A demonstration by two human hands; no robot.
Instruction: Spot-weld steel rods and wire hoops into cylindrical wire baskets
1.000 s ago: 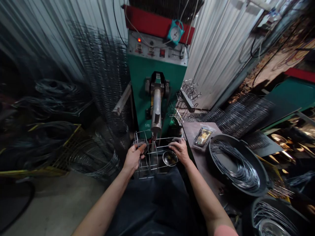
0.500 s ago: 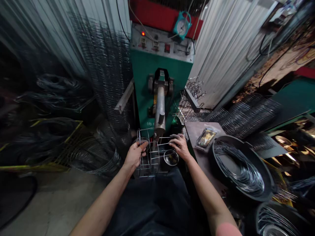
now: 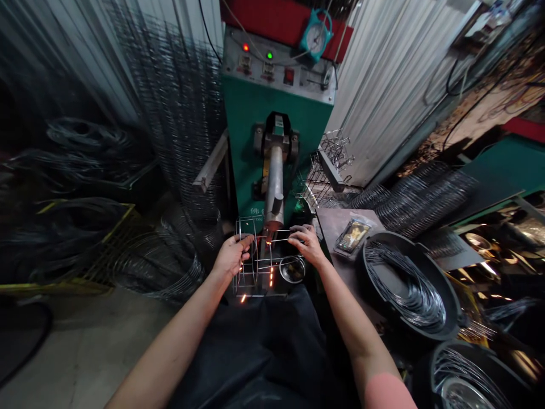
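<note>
My left hand point(image 3: 232, 255) grips the upright rings of a wire basket frame point(image 3: 253, 272) just under the spot welder's electrode point(image 3: 272, 221). My right hand point(image 3: 307, 245) pinches a thin steel rod point(image 3: 281, 240) and holds it across the top of the frame, against the electrode. Orange sparks point(image 3: 269, 241) show at the contact point, and more fall near the frame's lower wires. A small steel bowl point(image 3: 292, 269) sits next to my right hand, seen through the frame. The contact point is partly hidden by the electrode.
The green welder body point(image 3: 247, 125) has a control panel point(image 3: 276, 68) and gauge point(image 3: 315, 35) above. Wire racks point(image 3: 332, 165) stand to its right. On the right-hand bench point(image 3: 336, 224) are a packet point(image 3: 352, 237) and black tubs of wire rings point(image 3: 404, 289). Wire coils lie left.
Sparks now fly at the electrode and a green lamp is lit. The frame and rod have shifted up under the electrode, with both hands still on them.
</note>
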